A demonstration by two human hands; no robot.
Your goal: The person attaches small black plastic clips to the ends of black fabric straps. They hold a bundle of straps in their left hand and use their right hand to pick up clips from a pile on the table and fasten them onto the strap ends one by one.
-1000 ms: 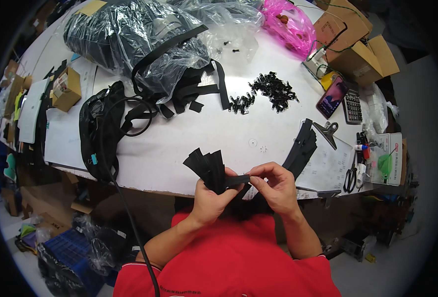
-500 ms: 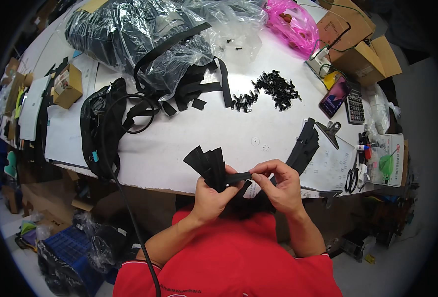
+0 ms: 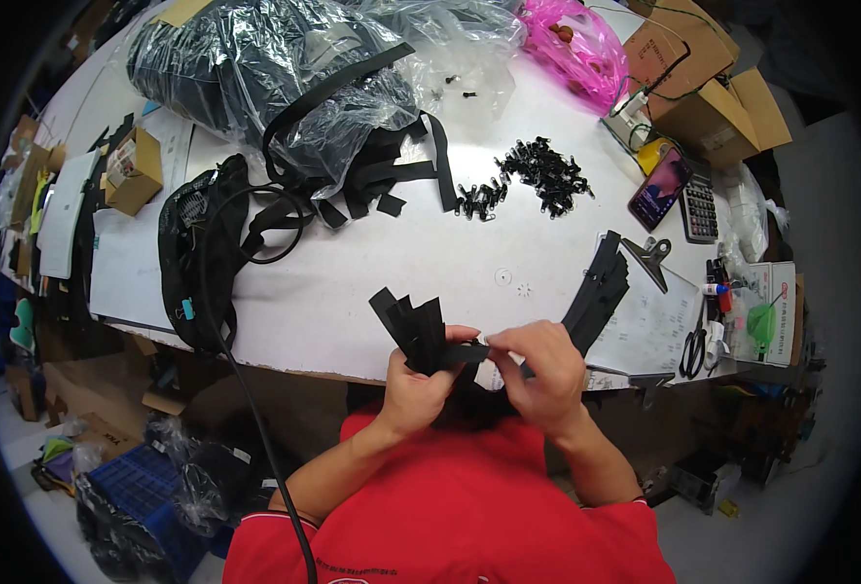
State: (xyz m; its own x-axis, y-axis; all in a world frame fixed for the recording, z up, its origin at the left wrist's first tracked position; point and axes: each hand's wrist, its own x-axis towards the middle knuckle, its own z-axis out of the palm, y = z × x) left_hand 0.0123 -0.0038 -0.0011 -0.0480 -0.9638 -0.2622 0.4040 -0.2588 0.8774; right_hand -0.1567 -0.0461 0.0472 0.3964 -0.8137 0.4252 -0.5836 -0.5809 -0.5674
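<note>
My left hand point(image 3: 414, 397) is closed around a fanned bundle of black zipper strips point(image 3: 409, 329) at the table's near edge. One strip's end point(image 3: 467, 353) juts out to the right from between thumb and fingers. My right hand point(image 3: 545, 375) pinches at the tip of that end; whether a small part sits there is hidden by the fingers. Beyond both hands lies a heap of small black zipper sliders point(image 3: 552, 183), with a smaller cluster of sliders point(image 3: 481, 200) beside it. More black strips point(image 3: 596, 292) lie stacked just past my right hand.
A clipboard with paper point(image 3: 652, 316), scissors point(image 3: 692, 350), a phone point(image 3: 659, 193) and a calculator point(image 3: 699, 209) are on the right. Large plastic-wrapped black goods point(image 3: 246, 73) fill the far left. A black cable point(image 3: 255, 419) hangs over the table's front edge at left.
My right hand has turned, its back now more toward the view, and has closed in slightly toward my left. The strip's free end shows shorter. The bundle has shifted slightly.
</note>
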